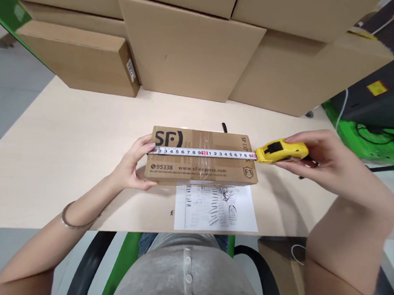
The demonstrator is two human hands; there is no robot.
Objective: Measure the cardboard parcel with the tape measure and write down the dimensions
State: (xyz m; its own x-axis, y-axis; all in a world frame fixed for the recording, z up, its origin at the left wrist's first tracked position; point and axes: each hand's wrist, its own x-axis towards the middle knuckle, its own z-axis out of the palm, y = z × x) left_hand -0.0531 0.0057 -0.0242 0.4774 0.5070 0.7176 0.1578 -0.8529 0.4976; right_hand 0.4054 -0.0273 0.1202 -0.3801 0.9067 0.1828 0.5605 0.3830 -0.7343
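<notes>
A small brown cardboard parcel (202, 166) with black print lies in the middle of the pale table (63, 155). My left hand (134, 163) grips its left end and pins the tip of a white measuring tape (203, 153) to the box's top edge. The tape is stretched across the box's whole length. My right hand (322, 159) is closed round the yellow tape measure case (281, 151) just off the box's right end.
A sheet of paper with scribbled writing (216, 209) lies in front of the parcel at the table's near edge. Several large cardboard boxes (191, 51) are stacked along the back. A black pen (224, 127) lies behind the parcel. Green equipment with cables (375, 139) stands at right.
</notes>
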